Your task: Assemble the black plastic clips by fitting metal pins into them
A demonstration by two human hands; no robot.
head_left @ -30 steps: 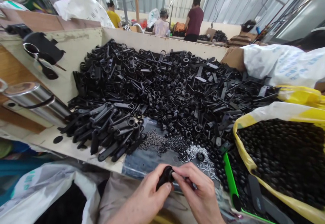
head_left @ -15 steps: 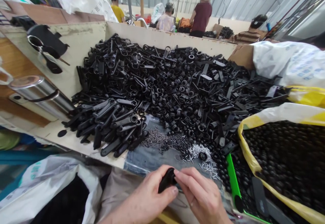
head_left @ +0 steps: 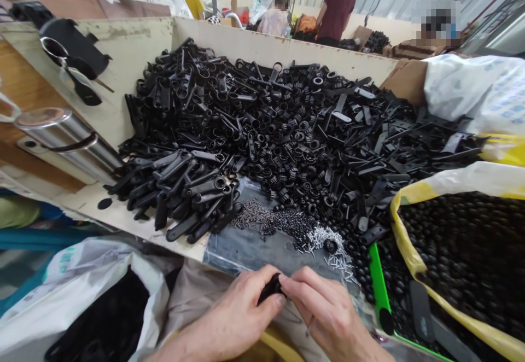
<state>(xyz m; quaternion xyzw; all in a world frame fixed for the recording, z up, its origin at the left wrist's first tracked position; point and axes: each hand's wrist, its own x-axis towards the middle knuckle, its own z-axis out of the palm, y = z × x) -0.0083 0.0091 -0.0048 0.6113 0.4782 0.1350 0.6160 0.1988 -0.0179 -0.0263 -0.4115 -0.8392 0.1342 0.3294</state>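
Observation:
My left hand (head_left: pixel 241 310) is wrapped round a small black plastic part (head_left: pixel 269 290), low in front of the bench edge. The fingertips of my right hand (head_left: pixel 328 315) are pinched together against the part's right end; whether something small is between them is hidden. Just beyond the hands, a dark mat (head_left: pixel 241 250) bears small grey pieces (head_left: pixel 255 215), tiny black pieces (head_left: pixel 293 228) and silver pins (head_left: pixel 338 255). Behind these rises a heap of black plastic rings (head_left: pixel 283 154). Black handle-shaped parts (head_left: pixel 180 187) lie stacked on the left, and flat black pieces (head_left: pixel 385 138) on the right.
A bag of black balls (head_left: pixel 471 252) stands on the right beside a green edge strip (head_left: pixel 380 288). An open white sack (head_left: pixel 153 296) with black contents is at lower left. A steel flask (head_left: pixel 77 140) and scissors (head_left: pixel 74 77) are by the left wall. Several people are beyond.
The view has shifted slightly, with the bench moving up and a little right. The black part has tilted a little in my left hand. Both hands stay together at it.

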